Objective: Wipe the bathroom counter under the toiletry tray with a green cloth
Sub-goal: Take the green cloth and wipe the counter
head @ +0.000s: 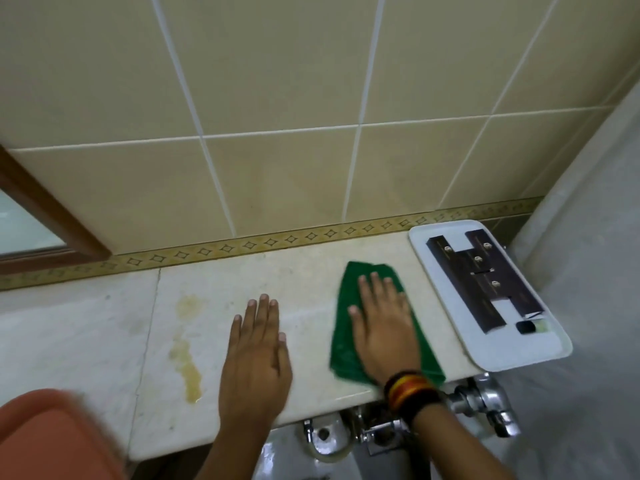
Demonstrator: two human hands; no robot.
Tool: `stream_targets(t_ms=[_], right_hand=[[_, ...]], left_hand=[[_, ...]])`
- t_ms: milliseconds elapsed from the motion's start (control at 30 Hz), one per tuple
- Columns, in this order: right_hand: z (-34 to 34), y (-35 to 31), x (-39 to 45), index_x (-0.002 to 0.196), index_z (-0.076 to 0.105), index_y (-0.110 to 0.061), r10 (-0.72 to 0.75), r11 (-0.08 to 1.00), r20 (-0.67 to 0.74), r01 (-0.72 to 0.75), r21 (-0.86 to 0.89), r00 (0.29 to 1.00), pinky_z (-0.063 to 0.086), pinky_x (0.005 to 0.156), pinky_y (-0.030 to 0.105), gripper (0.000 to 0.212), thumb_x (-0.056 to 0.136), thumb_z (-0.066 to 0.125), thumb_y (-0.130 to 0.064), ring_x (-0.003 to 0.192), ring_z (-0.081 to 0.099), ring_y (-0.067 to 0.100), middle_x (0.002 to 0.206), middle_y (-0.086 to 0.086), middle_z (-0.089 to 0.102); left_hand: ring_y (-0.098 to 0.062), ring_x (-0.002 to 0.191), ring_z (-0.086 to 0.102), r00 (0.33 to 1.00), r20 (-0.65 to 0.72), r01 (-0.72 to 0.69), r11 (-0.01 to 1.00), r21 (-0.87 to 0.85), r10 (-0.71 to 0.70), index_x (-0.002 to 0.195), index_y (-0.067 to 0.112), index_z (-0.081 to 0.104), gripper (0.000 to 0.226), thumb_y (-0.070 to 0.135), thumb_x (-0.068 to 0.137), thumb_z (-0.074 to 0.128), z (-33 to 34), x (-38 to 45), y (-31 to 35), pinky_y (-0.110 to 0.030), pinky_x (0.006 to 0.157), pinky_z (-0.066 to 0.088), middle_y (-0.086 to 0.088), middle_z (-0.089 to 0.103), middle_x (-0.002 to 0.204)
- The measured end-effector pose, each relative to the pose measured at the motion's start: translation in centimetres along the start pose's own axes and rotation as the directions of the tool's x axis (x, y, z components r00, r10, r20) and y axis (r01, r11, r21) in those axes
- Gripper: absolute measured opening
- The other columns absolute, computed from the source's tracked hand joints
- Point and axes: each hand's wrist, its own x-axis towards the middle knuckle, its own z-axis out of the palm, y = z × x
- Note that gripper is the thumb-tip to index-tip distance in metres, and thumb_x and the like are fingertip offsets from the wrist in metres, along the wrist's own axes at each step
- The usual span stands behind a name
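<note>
A green cloth (346, 327) lies flat on the cream marble counter (294, 282). My right hand (381, 323) presses down on it with the fingers spread, palm flat. Just right of the cloth sits the white toiletry tray (540, 351), at the counter's right end and partly over its front edge, carrying dark brown boxes (481, 278) and a small black-capped bottle (531, 326). My left hand (256, 358) rests flat on the bare counter to the left of the cloth, fingers apart, holding nothing.
A yellowish stain (187, 344) runs down the counter left of my left hand. Chrome valves and pipes (478, 400) sit below the counter's front edge. Beige tiled wall (277, 133) stands behind, a wooden frame (52, 216) at far left, an orange sleeve (52, 441) bottom left.
</note>
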Motion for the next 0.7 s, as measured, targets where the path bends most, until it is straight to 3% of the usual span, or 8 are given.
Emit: stream_targets(t_ms=[133,233,300,333,400,500,633,700], right_hand=[[0.0,-3.0,6.6,0.163,0.011,-0.017,0.141,0.99,0.017,-0.142,0.016,0.99,0.009,0.125,0.053,0.067,0.103,0.014,-0.046,0.157,0.009,0.03,0.171,0.008,0.013],[1.0,-9.2,6.2,0.163,0.011,-0.018,-0.065,0.996,0.056,0.06,0.072,0.996,0.007,0.126,0.052,0.065,0.104,0.016,-0.045,0.158,0.007,0.029,0.171,0.007,0.011],[0.8,-10.2,4.4,0.163,0.015,-0.023,-0.247,0.96,0.121,0.226,0.163,0.961,0.004,0.127,0.046,0.062,0.106,0.019,-0.045,0.158,0.008,0.025,0.171,0.001,0.014],[0.0,-9.3,3.7,0.162,0.02,-0.023,-0.263,0.941,0.131,0.224,0.253,0.956,0.003,0.127,0.043,0.06,0.106,0.022,-0.044,0.158,0.011,0.022,0.17,0.0,0.018],[-1.5,-6.1,2.1,0.16,0.029,-0.021,-0.141,0.903,0.054,0.106,0.416,0.988,0.006,0.127,0.04,0.059,0.107,0.026,-0.046,0.155,0.021,0.02,0.167,0.003,0.029],[-1.3,-0.5,-0.2,0.159,0.03,-0.014,0.063,0.949,-0.021,-0.054,0.309,0.998,0.009,0.128,0.044,0.069,0.104,0.017,-0.053,0.155,0.022,0.021,0.166,0.01,0.031],[0.5,-0.4,0.3,0.156,0.031,-0.01,0.081,0.972,-0.09,-0.059,0.226,0.993,0.011,0.127,0.043,0.071,0.104,0.018,-0.056,0.153,0.027,0.025,0.163,0.013,0.035],[0.8,-0.4,0.8,0.155,0.035,-0.009,0.077,0.973,-0.111,-0.051,0.225,0.991,0.013,0.126,0.044,0.072,0.104,0.019,-0.057,0.152,0.028,0.026,0.163,0.013,0.036]], left_hand=[[-0.015,0.161,0.014,1.0,-0.012,-0.012,1.0,-0.01,0.012,0.164,0.016,0.025,0.061,0.032,0.105,0.026,0.6,-0.1,-0.5,-0.043,0.132,0.015,0.0,0.02,0.172],[-0.01,0.161,0.013,0.999,-0.046,0.0,0.988,-0.157,-0.007,0.164,0.017,0.025,0.061,0.031,0.105,0.024,-0.1,-0.3,0.0,-0.039,0.133,0.013,0.004,0.02,0.172],[-0.01,0.161,0.012,0.996,-0.085,0.005,0.967,-0.255,-0.027,0.164,0.016,0.024,0.06,0.028,0.106,0.025,-0.9,-0.8,0.3,-0.039,0.133,0.012,0.005,0.018,0.173],[-0.011,0.162,0.013,0.992,-0.127,-0.012,0.961,-0.277,-0.024,0.164,0.014,0.025,0.059,0.026,0.106,0.026,-1.3,-1.1,0.5,-0.042,0.133,0.012,0.003,0.019,0.173],[-0.013,0.162,0.013,0.979,-0.204,-0.063,0.961,-0.269,0.007,0.162,0.015,0.032,0.056,0.024,0.106,0.029,-2.6,-1.0,1.3,-0.044,0.133,0.011,0.001,0.025,0.171],[-0.015,0.162,0.012,0.976,-0.193,-0.14,0.972,-0.189,0.103,0.161,0.017,0.033,0.058,0.031,0.106,0.025,-2.6,3.3,5.5,-0.036,0.133,0.002,-0.001,0.028,0.171],[-0.029,0.163,0.0,0.988,0.046,0.149,0.986,-0.073,-0.145,0.163,-0.001,0.009,0.069,0.038,0.108,0.023,0.8,8.5,8.8,-0.041,0.132,-0.002,-0.018,0.005,0.174],[-0.031,0.163,0.0,0.98,0.024,0.197,0.98,0.033,-0.198,0.162,-0.004,0.005,0.069,0.036,0.108,0.02,2.8,8.6,8.3,-0.043,0.132,-0.003,-0.021,0.004,0.173]])
